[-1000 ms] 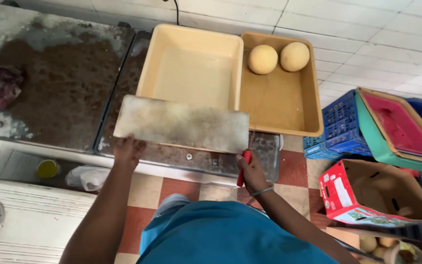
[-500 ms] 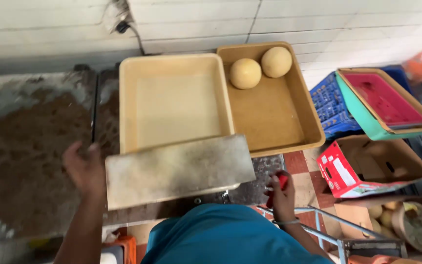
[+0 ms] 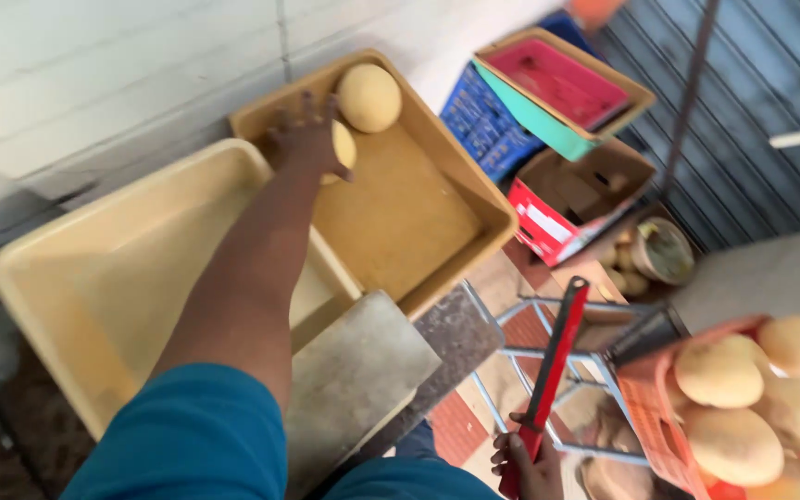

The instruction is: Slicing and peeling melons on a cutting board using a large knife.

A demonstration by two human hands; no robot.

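From the head camera I see my left hand (image 3: 306, 137) stretched out into the brown tray (image 3: 418, 218), fingers spread and lying on a pale round melon (image 3: 343, 146); my hand hides most of that melon, so I cannot tell whether I am gripping it or only touching it. A second melon (image 3: 368, 97) sits just beyond my fingers, in the tray's far corner. Beside my forearm lies a cream tray (image 3: 67, 268), and below my elbow a grey slab (image 3: 349, 380) rests on the table (image 3: 456, 338), partly covered by my blue sleeve. Low in the picture my right hand (image 3: 522, 458) is clenched around a red tool (image 3: 553, 361); the frame cuts the hand off. To its right, blurred and cropped, is a basket of melons (image 3: 752, 398).
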